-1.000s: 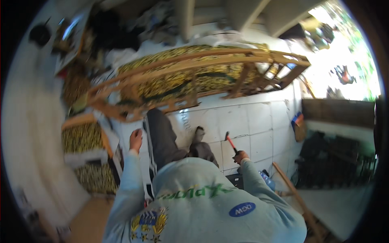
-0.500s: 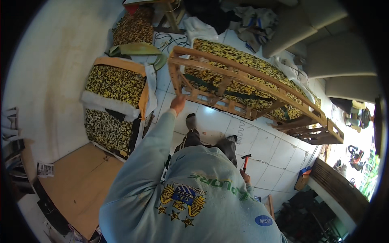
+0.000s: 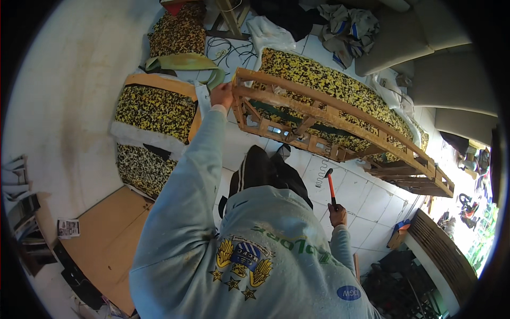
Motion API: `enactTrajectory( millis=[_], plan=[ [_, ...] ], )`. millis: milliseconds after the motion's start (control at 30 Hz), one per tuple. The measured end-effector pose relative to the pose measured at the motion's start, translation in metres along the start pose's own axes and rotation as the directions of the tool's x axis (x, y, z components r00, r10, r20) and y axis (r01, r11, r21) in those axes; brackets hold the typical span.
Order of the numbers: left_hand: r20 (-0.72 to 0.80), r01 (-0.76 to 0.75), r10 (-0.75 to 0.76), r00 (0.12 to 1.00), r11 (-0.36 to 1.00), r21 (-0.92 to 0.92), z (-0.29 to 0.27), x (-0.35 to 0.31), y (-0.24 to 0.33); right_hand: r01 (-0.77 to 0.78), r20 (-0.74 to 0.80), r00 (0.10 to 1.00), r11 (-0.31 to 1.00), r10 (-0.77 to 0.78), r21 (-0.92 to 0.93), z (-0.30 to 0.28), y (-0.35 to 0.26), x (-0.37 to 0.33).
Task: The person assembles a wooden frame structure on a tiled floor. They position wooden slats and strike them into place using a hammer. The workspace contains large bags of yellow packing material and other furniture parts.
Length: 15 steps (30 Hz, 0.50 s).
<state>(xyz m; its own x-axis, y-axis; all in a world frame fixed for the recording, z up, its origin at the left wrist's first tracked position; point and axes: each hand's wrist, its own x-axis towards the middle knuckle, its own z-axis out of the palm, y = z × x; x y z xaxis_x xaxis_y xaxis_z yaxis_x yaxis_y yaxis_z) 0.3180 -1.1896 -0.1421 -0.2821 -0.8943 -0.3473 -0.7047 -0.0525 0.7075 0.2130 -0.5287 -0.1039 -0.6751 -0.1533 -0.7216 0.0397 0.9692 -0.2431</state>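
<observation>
My left hand (image 3: 222, 95) is closed on the left end of a long wooden sofa frame (image 3: 319, 112), at its upper corner; its fingertips are partly hidden. The frame has several slats and tilts in front of me, its far end reaching to the right. In my right hand (image 3: 338, 215) is a hammer (image 3: 331, 186), gripped low on its orange-red handle, with the dark head pointing away from me. A wavy wire spring (image 3: 322, 169) shows just left of the hammer head, below the frame.
Behind the frame lies a long yellow-and-black foam cushion (image 3: 313, 72). To the left stands a foam-covered seat piece (image 3: 154, 109) beside a brown board (image 3: 109, 239). Beige upholstered furniture (image 3: 451, 80) fills the far right. Cables (image 3: 228, 50) lie on the white tiled floor (image 3: 353, 194).
My left hand has moved up and away from the lower part of the frame's end to its upper corner. My right hand has brought the hammer forward and up. My legs have shifted.
</observation>
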Motion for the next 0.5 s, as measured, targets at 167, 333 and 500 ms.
enactTrajectory(
  millis=[167,333,500],
  plan=[
    [0.118,0.144,-0.126,0.985,0.977,-0.158,-0.004,0.024,-0.015,-0.016,-0.056,0.998,0.995,0.021,0.099,0.003,-0.01,-0.001],
    [0.224,-0.339,0.28,0.934,0.89,0.304,-0.014,0.058,-0.009,-0.004,-0.179,0.984,0.995,0.022,0.097,0.047,-0.05,-0.007],
    [0.646,-0.562,0.128,0.753,0.636,0.529,-0.015,0.1,0.033,-0.317,-0.071,0.938,0.92,0.341,0.232,0.11,-0.127,-0.044]
  ],
)
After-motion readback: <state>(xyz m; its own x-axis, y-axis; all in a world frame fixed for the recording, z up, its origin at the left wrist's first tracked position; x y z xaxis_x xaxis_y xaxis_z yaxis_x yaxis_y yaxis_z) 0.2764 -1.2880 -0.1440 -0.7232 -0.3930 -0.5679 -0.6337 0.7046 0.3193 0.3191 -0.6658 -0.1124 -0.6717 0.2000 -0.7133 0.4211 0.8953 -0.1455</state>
